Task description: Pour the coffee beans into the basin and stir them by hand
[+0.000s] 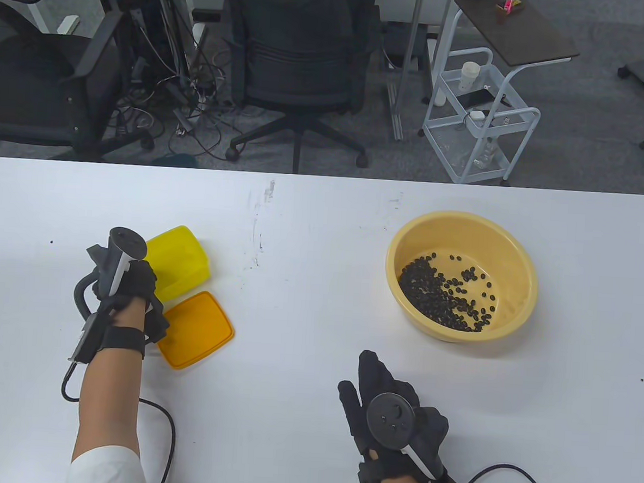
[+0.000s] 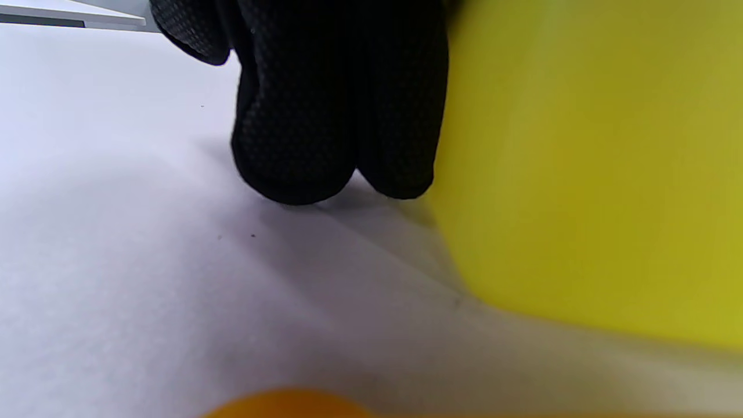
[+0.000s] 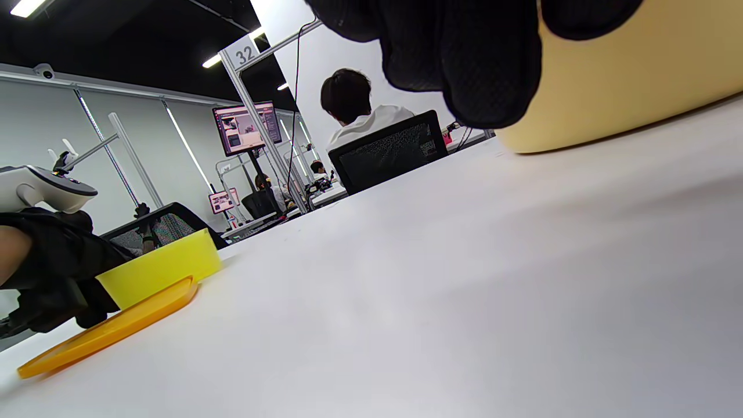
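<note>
The pale yellow basin point(image 1: 517, 264) stands on the right of the table with coffee beans point(image 1: 441, 295) spread over its floor. An empty yellow container point(image 1: 184, 257) stands upright at the left, its orange lid point(image 1: 199, 329) flat on the table just in front of it. My left hand point(image 1: 150, 291) holds the container's near-left corner. Its fingers point(image 2: 302, 145) run down the container's wall point(image 2: 580, 174) to the tabletop, and the thumb is hidden. My right hand point(image 1: 370, 386) lies flat on the table in front of the basin, fingers straight, holding nothing. In the right wrist view its fingers point(image 3: 464, 64) hang before the basin point(image 3: 638, 87).
The white table point(image 1: 296, 305) ends at a far edge with office chairs point(image 1: 300, 60) and a white cart point(image 1: 477, 114) beyond it. Glove cables point(image 1: 168, 439) trail to the near edge. The right wrist view shows a seated person point(image 3: 360, 116) in the background.
</note>
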`<state>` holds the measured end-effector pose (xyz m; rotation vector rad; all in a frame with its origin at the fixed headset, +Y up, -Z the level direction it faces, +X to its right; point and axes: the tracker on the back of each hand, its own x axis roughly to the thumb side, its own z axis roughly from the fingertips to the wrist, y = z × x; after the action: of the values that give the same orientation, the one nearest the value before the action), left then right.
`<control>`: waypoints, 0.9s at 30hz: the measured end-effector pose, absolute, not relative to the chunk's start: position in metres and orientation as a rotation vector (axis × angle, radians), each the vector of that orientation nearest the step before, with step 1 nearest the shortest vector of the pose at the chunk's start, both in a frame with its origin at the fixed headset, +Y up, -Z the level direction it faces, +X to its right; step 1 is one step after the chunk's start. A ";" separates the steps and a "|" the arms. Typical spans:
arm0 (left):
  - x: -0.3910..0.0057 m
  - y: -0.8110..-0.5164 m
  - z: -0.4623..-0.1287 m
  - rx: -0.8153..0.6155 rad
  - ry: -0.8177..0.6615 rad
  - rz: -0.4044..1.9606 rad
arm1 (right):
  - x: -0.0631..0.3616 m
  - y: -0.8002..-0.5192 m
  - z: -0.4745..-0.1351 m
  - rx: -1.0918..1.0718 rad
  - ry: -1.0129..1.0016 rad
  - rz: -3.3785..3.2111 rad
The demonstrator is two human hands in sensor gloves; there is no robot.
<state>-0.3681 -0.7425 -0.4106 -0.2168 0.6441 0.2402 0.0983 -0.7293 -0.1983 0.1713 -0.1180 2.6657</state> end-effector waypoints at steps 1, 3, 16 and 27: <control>-0.368 -0.741 -0.410 -0.216 0.647 0.243 | 0.098 -0.729 -0.198 0.174 -0.118 2.663; -0.369 -0.734 -0.405 -0.215 0.649 0.254 | 0.098 -0.730 -0.198 0.175 -0.119 2.660; -0.249 -0.648 -0.257 -0.034 -0.333 0.096 | 0.099 -0.724 -0.186 0.229 -0.144 2.607; -0.186 -0.721 -0.178 0.147 -0.535 -0.240 | 0.122 -0.728 -0.192 0.101 -0.085 2.510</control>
<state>-0.1860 -0.7214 -0.1779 0.1473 -0.5351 -0.2402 0.1217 -0.7278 -0.1924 0.1007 -0.0846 2.5104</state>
